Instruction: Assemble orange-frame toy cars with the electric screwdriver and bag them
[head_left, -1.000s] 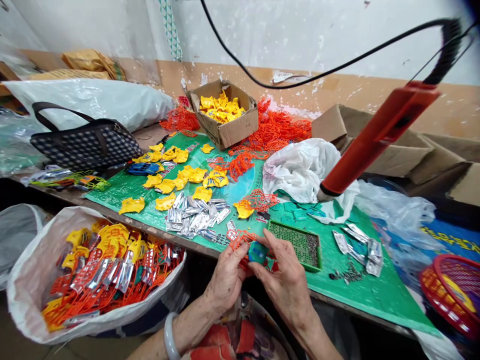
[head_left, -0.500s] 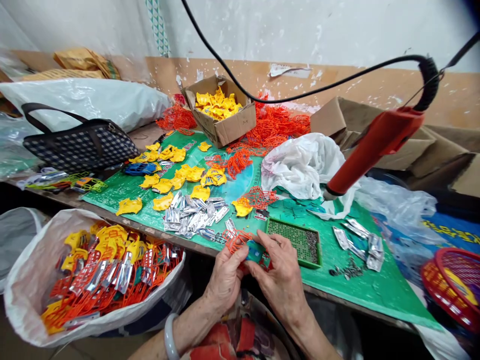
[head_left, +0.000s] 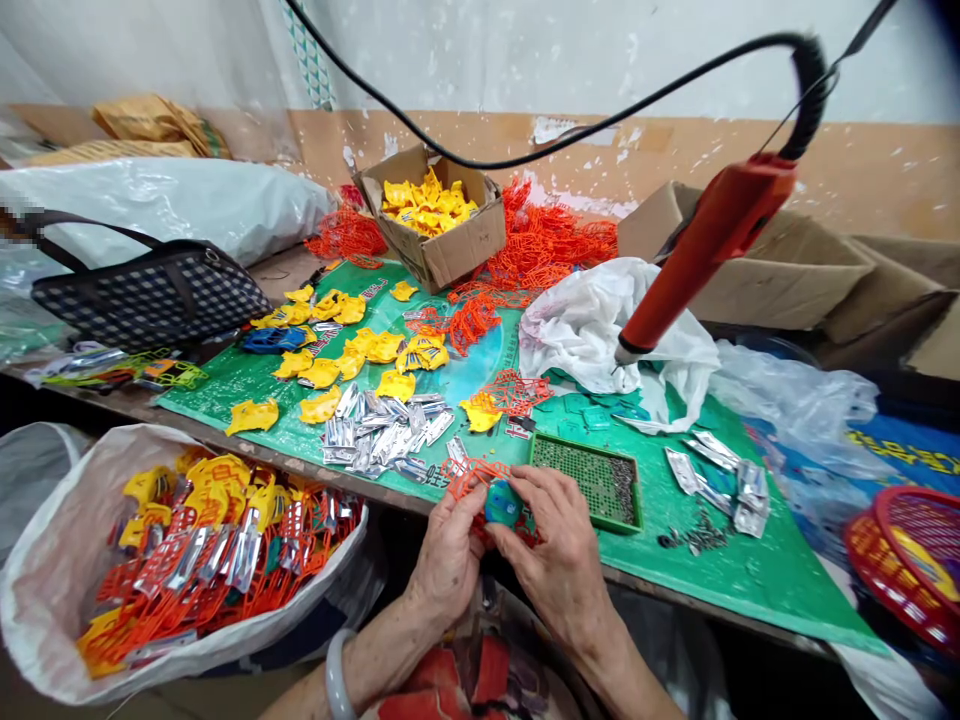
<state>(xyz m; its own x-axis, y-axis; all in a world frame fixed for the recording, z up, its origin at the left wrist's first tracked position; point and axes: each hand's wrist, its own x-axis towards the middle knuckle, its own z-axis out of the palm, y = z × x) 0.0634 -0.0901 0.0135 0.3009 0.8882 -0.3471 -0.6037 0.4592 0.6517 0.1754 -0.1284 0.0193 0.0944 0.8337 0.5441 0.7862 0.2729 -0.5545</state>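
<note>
Left grip (head_left: 448,548) on orange lattice (head_left: 478,475); right grip (head_left: 559,545) on blue-green piece (head_left: 502,504); red tool (head_left: 701,262) hanging.

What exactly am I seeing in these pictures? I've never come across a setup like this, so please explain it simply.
There's no machine arm here: these are a person's two bare hands. Every picture comes from one camera worn on that person's head, looking forward and down.

The left hand holds an orange lattice piece, while the right hand has its thumb and fingers on a small blue-green piece pressed up close to it.

On the green sheet lie yellow shells, a heap of silvery pieces and a green tray containing tiny metal bits. A red tool with a black cable hangs over the right side. A white sack of colourful parts sits lower left.
</note>
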